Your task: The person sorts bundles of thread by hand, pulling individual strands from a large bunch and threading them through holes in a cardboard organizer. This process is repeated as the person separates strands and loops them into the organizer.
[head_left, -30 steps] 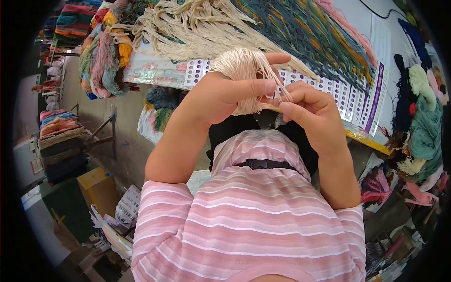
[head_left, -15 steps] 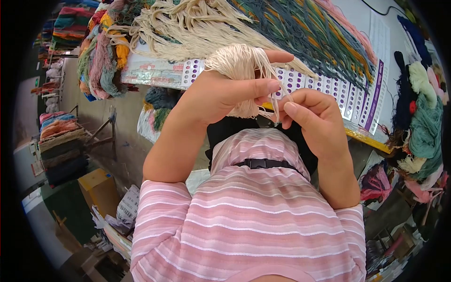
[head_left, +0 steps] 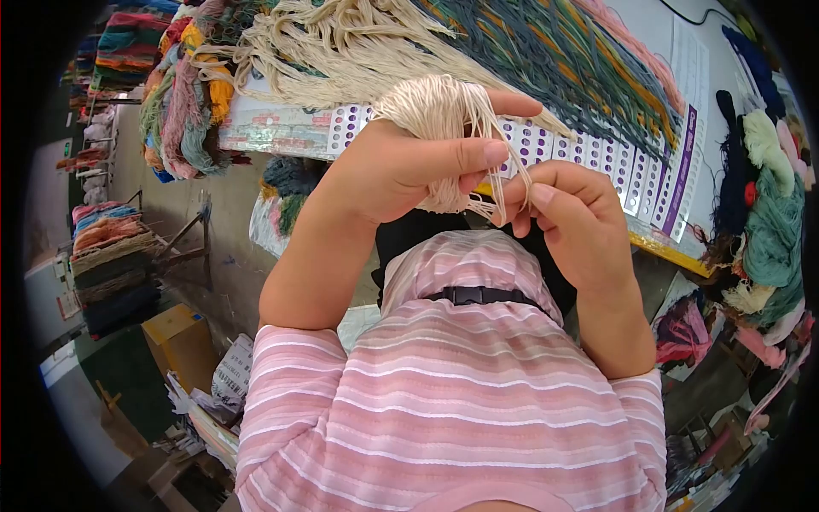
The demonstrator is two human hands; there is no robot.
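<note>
A thick bundle of cream thread (head_left: 431, 107) lies over the back and between the fingers of my left hand (head_left: 409, 169), whose thumb and one finger stretch to the right. From the bundle, loose strands run across to my right hand (head_left: 580, 209). That hand pinches the strands between thumb and fingertips, just right of the left thumb tip. Both hands are above the near edge of the table, in front of a card with rows of purple-marked holes (head_left: 527, 143).
Long cream skeins (head_left: 333, 51) and blue-green and mustard threads (head_left: 546, 64) cover the table (head_left: 277, 128). Coloured yarn hangs at the left (head_left: 188, 111) and right (head_left: 772, 230). A yellow strip (head_left: 670, 253) runs along the table edge. A cardboard box (head_left: 181, 346) stands lower left.
My right thumb and fingertips have shifted slightly on the strands, and the loops between the hands have changed shape. My left hand is almost unmoved.
</note>
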